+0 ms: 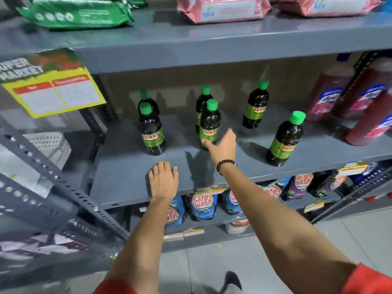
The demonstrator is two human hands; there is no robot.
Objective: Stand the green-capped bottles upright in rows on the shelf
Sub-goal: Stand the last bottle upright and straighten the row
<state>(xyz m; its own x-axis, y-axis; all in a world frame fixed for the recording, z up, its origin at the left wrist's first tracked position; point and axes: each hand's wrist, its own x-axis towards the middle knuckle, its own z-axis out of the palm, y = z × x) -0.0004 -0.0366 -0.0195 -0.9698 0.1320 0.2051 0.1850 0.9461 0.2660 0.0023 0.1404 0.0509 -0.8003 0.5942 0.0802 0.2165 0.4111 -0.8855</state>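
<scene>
- Broadly, the grey metal shelf [131, 187] carries six green-capped bottles, all upright, with bare deck along its front edge and between the columns.
- Red Lizol bottles [331, 92] crowd the right end of the same shelf, so any shifting to the right has little room.
- Safe Wash pouches [202, 203] sit on the shelf below, clear of the work.
- Left column: the front-left bottle [151, 132] stands just ahead of the back-left bottle [146, 98].
- Middle column: the front-middle bottle [210, 124] stands close in front of the back-middle bottle [202, 100].
- Right column looks looser: the front-right bottle [284, 141] stands nearer the edge and well apart from the back-right bottle [256, 105].
- The right hand [222, 147] is spread, its thumb tip at the base of the front-middle bottle; it grips nothing.
- The left hand [163, 180] lies flat, fingers loosely together, on bare shelf near the front edge, holding nothing.
- My reading is that the step is squaring the rows. Take the front-middle bottle low around its body, not the cap, and slide it without tipping into the one behind.
- Likely next: bring the front-right bottle back level with the other two front bottles.
</scene>
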